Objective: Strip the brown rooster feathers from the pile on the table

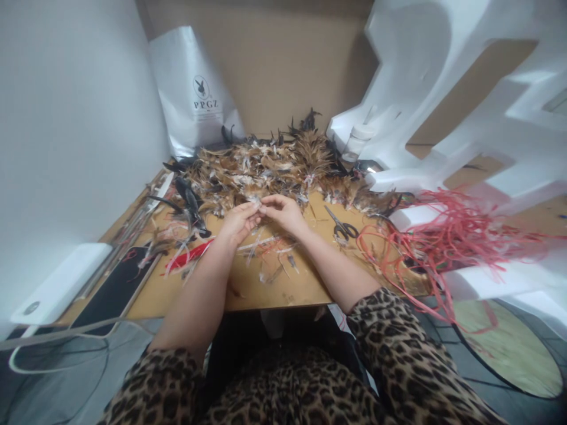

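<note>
A big heap of brown, white and black feathers (pixel 270 165) lies across the back of a wooden table (pixel 283 289). My left hand (pixel 237 223) and my right hand (pixel 283 213) meet at the heap's near edge, fingertips pinched together on a small pale feather (pixel 256 202). Both forearms rest over the table's middle. Leopard-print sleeves cover my upper arms.
Scissors (pixel 342 225) lie right of my right hand. A tangle of red strips (pixel 443 236) spreads at the right under white foam pieces (pixel 465 94). A white bag (pixel 190 88) stands behind. A white flat device (pixel 57 283), metal rods and a red feather (pixel 188 255) lie left.
</note>
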A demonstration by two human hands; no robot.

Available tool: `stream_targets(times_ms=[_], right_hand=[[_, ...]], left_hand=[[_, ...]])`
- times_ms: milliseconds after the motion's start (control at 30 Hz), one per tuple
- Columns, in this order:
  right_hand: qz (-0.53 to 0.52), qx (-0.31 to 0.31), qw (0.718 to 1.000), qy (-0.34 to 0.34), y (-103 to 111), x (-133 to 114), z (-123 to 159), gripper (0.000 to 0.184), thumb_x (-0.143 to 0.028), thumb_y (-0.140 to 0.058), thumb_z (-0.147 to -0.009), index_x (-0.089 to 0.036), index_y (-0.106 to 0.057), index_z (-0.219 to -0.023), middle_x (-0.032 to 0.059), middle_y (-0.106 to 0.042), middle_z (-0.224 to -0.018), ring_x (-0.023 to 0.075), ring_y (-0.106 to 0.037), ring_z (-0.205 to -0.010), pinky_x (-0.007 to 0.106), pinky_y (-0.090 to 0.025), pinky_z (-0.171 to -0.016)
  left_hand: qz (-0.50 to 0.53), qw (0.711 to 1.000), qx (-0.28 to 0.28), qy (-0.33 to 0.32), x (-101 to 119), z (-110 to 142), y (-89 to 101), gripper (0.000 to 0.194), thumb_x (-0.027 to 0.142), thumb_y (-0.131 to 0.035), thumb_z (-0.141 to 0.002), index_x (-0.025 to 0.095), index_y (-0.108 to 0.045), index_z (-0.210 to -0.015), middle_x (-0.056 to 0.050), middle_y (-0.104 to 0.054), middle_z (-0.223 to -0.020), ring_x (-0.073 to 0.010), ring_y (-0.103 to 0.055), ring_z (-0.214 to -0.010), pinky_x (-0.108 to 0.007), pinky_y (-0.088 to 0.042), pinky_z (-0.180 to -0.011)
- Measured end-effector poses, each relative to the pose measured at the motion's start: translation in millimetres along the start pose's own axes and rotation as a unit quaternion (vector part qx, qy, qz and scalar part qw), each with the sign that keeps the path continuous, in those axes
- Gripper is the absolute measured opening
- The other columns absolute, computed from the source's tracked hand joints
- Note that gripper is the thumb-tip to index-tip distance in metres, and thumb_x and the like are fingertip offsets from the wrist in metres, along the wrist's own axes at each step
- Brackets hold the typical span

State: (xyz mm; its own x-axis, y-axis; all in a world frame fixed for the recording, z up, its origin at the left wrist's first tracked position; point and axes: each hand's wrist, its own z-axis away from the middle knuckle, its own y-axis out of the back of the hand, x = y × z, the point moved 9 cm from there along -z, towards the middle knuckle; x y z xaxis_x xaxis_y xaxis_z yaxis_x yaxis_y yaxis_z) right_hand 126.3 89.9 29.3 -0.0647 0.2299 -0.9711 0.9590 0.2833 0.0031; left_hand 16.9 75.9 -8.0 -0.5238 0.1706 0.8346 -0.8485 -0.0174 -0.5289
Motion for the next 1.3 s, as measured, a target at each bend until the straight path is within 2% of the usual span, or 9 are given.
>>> stream_targets(times_ms=[167, 433, 533, 633, 733, 800, 933, 1167, 1300], right_hand=[[0.265, -0.006, 0.951, 0.159, -3, -29, 9, 0.024, -0.026, -0.061, -0.072, -0.019, -0.065, -0.095, 0.0050, -0.065, -0.093, 0.0165, -0.057, -0.085, 0.029, -0.042, -0.080], [0.352, -0.016, 0.922, 0.158, -7, -33, 10, 0.020, -0.030, -0.057, -0.076, -0.020, -0.066, -0.091, 0.0044, -0.065, -0.086, 0.0161, -0.056, -0.079, 0.027, -0.040, -0.074], [0.331, -0.021, 0.934, 0.132, 9, -33, 1, 0.019, -0.032, -0.061, -0.072, -0.019, -0.068, -0.085, 0.0034, -0.066, -0.080, 0.0154, -0.056, -0.072, 0.028, -0.041, -0.071], [0.280, 0.041, 0.956, 0.081, 53, -35, -13, 0.017, -0.029, -0.061, -0.070, -0.018, -0.069, -0.080, 0.0024, -0.067, -0.077, 0.0146, -0.057, -0.070, 0.028, -0.042, -0.070], [0.318, 0.078, 0.944, 0.043, 95, -35, -23, 0.016, -0.024, -0.060, -0.066, -0.014, -0.070, -0.075, 0.0018, -0.066, -0.069, 0.0132, -0.056, -0.065, 0.027, -0.042, -0.066], [0.360, 0.040, 0.931, 0.038, 105, -32, -26, 0.014, -0.021, -0.060, -0.064, -0.014, -0.070, -0.071, 0.0013, -0.066, -0.067, 0.0127, -0.056, -0.064, 0.026, -0.042, -0.067], [0.411, 0.009, 0.911, 0.028, 110, -23, -28, 0.013, -0.019, -0.060, -0.064, -0.014, -0.071, -0.070, 0.0022, -0.067, -0.066, 0.0129, -0.058, -0.064, 0.025, -0.041, -0.066], [0.516, 0.084, 0.851, -0.048, 103, -3, -30, 0.021, -0.036, -0.061, -0.070, -0.018, -0.071, -0.076, 0.0076, -0.069, -0.075, 0.0186, -0.061, -0.072, 0.029, -0.043, -0.069], [0.547, 0.076, 0.830, -0.078, 94, 11, -31, 0.018, -0.035, -0.063, -0.069, -0.020, -0.070, -0.077, 0.0095, -0.068, -0.078, 0.0206, -0.061, -0.078, 0.030, -0.043, -0.072]], left_hand=[[0.010, 0.999, -0.020, 0.042, -9, 0, -1.7, 0.010, 0.010, -0.067, -0.070, 0.009, -0.066, -0.079, -0.007, -0.069, -0.078, -0.0088, -0.064, -0.064, -0.018, -0.052, -0.060], [-0.027, 0.999, -0.002, 0.031, -8, 0, 0.6, 0.009, 0.010, -0.069, -0.068, 0.008, -0.066, -0.076, -0.008, -0.069, -0.074, -0.0099, -0.065, -0.063, -0.019, -0.052, -0.061], [-0.039, 0.999, 0.013, 0.008, -3, -1, 3.7, 0.009, 0.010, -0.069, -0.068, 0.008, -0.066, -0.077, -0.008, -0.069, -0.072, -0.0107, -0.065, -0.063, -0.018, -0.051, -0.059], [-0.048, 0.998, 0.035, 0.000, 1, -1, 7.0, 0.009, 0.011, -0.069, -0.069, 0.008, -0.065, -0.077, -0.009, -0.069, -0.075, -0.0105, -0.065, -0.062, -0.016, -0.050, -0.055], [-0.053, 0.998, 0.037, -0.004, 4, 0, 6.0, 0.007, 0.010, -0.068, -0.070, 0.008, -0.064, -0.075, -0.008, -0.069, -0.073, -0.0086, -0.063, -0.058, -0.015, -0.048, -0.051], [-0.052, 0.998, 0.035, -0.006, 4, 0, 4.9, 0.007, 0.010, -0.067, -0.070, 0.008, -0.064, -0.075, -0.008, -0.069, -0.072, -0.0081, -0.063, -0.057, -0.014, -0.047, -0.050], [-0.051, 0.998, 0.040, -0.008, 4, 1, 5.6, 0.007, 0.009, -0.067, -0.070, 0.008, -0.063, -0.076, -0.007, -0.069, -0.071, -0.0080, -0.062, -0.055, -0.014, -0.047, -0.048], [-0.036, 0.998, 0.029, -0.031, 9, -2, 8.0, 0.010, 0.013, -0.069, -0.069, 0.009, -0.063, -0.076, -0.006, -0.069, -0.072, -0.0068, -0.061, -0.055, -0.013, -0.046, -0.048], [-0.027, 0.999, 0.030, -0.021, 8, -2, 8.4, 0.005, 0.010, -0.065, -0.071, 0.009, -0.063, -0.075, -0.006, -0.068, -0.071, -0.0070, -0.061, -0.055, -0.013, -0.046, -0.047]])
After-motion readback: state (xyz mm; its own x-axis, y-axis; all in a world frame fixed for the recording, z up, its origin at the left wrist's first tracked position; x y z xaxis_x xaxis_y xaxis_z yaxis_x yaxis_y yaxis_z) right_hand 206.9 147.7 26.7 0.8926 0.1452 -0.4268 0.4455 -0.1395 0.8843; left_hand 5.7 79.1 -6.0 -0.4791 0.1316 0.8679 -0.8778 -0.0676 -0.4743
